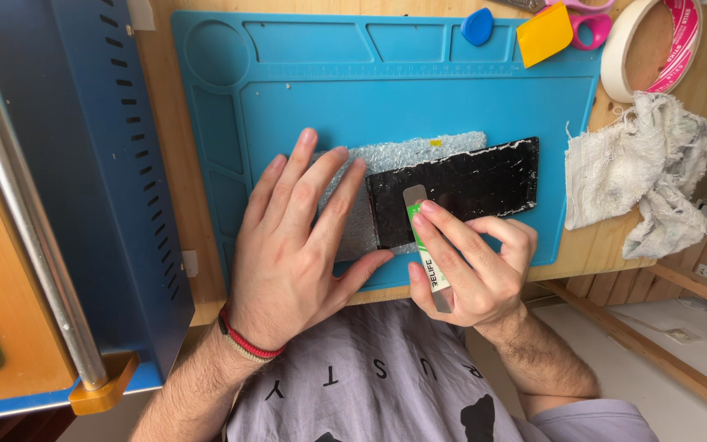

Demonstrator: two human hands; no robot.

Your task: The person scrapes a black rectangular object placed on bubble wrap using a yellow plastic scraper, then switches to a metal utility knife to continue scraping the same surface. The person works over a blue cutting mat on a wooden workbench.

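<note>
A cracked black phone screen (472,184) lies on a piece of bubble wrap (407,151) on a blue work mat (419,98). My left hand (296,237) lies flat with fingers spread, pressing the wrap and the screen's left edge. In my right hand (472,266) is a thin metal pry blade with a green and white label (423,245). Its tip rests on the screen near the left end.
At the mat's far edge lie a blue pick (477,25), a yellow scraper (544,33) and pink-handled scissors (591,29). A tape roll (648,49) and a crumpled white rag (644,168) sit on the wooden table at right. A blue metal machine (83,164) stands at left.
</note>
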